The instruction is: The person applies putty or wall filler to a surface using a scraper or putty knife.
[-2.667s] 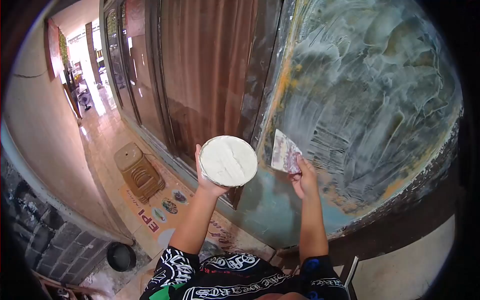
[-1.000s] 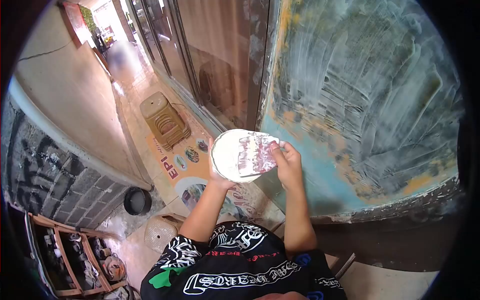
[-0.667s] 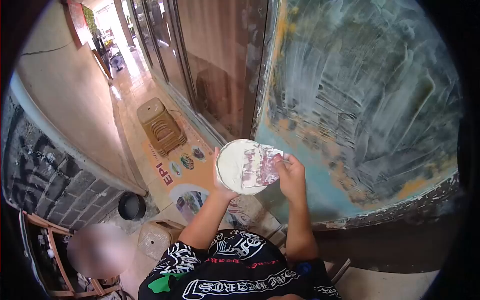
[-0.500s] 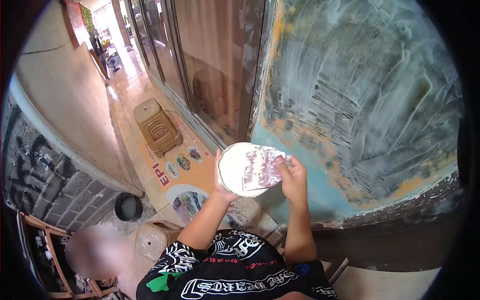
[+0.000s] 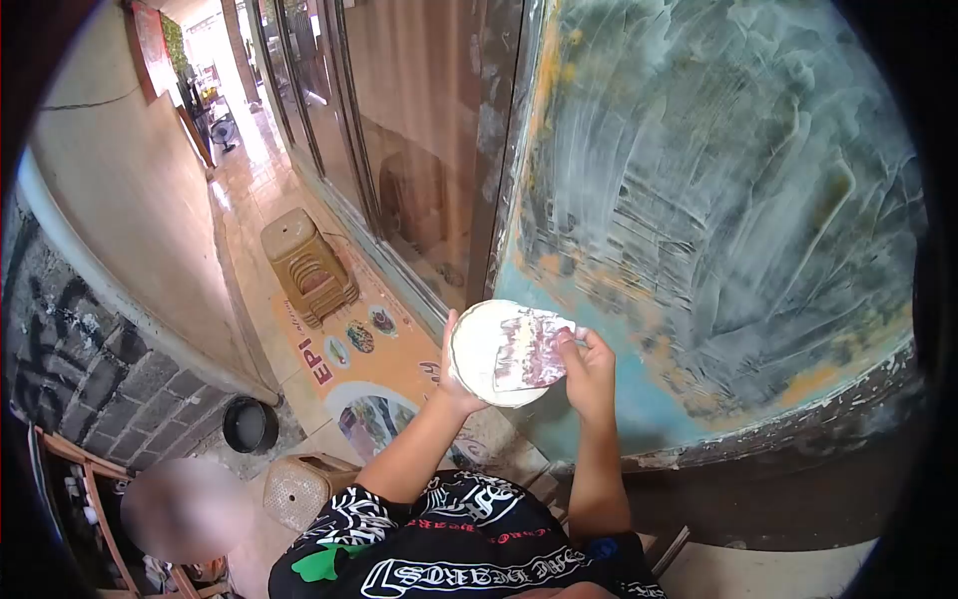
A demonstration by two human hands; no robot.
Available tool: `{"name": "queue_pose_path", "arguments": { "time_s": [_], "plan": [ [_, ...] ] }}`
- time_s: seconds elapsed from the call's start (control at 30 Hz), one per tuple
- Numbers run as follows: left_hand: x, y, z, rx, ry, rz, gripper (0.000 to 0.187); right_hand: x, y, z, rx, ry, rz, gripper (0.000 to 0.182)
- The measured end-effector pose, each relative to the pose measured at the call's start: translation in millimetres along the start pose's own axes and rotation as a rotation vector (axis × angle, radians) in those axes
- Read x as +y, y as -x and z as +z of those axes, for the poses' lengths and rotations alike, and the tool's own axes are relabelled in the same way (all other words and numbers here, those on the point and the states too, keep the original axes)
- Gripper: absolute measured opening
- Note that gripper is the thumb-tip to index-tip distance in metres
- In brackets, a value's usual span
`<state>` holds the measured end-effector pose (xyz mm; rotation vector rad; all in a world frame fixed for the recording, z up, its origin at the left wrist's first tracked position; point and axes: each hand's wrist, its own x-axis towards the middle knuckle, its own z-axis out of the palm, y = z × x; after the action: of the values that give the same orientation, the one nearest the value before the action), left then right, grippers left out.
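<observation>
My left hand (image 5: 455, 383) is closed round the side of a shallow round tub (image 5: 473, 351) filled with white putty. Pinched between the thumb and fingers of my right hand (image 5: 593, 377) is a flat putty spreader (image 5: 529, 351), smeared with white over a pinkish face. The spreader lies across the right half of the tub, overlapping the putty. In front of me, to the right, a wall (image 5: 718, 190) bears streaky white smears over dark green, with orange and turquoise patches along its edges.
A brown plastic stool (image 5: 307, 262) stands on an orange printed banner (image 5: 317, 334) on the floor. Another stool (image 5: 297, 491) is close by my left side, near a black basin (image 5: 249, 425). A blurred person (image 5: 188, 511) is at lower left. Sliding glass panels (image 5: 419, 130) line the passage.
Both hands, with the tub and spreader, appear slightly lower and farther right in view. The spreader stays over the putty, and the camera view has shifted a little.
</observation>
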<state>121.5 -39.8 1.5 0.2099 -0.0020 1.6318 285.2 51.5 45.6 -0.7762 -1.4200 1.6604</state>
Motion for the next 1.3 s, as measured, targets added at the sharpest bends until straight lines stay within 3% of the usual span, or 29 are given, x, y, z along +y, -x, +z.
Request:
{"name": "queue_pose_path", "arguments": {
  "time_s": [0.1, 0.2, 0.3, 0.43, 0.53, 0.77, 1.07, 1.3],
  "plan": [
    [0, -2, 1, -0.017, 0.016, 0.008, 0.087, -6, 0, -2, -0.014, 0.07, -0.008, 0.013],
    [0, -3, 5, -0.04, 0.023, 0.008, 0.087, -2, -5, -5, -0.006, -0.11, 0.0, 0.013],
    [0, -7, 3, -0.025, 0.002, 0.005, 0.087, -8, -4, -5, -0.014, 0.088, -0.001, 0.017],
    [-1, -7, 7, 0.022, -0.02, 0.029, 0.087, -5, -9, -10, -0.008, -0.09, 0.054, 0.016],
    [-2, -10, 7, 0.002, -0.073, 0.016, 0.087, -6, -8, -7, -0.033, 0.007, 0.058, 0.016],
    [-5, -12, 5, 0.035, -0.036, 0.031, 0.086, -10, -7, -9, -0.016, 0.054, -0.013, 0.017],
    [-3, -10, 9, -0.079, 0.074, -0.011, 0.088, -14, -6, -9, -0.015, 0.011, -0.019, 0.017],
    [-5, -10, 14, -0.013, 0.004, 0.02, 0.083, -6, -10, -15, -0.001, -0.018, -0.047, 0.015]
  ]
}}
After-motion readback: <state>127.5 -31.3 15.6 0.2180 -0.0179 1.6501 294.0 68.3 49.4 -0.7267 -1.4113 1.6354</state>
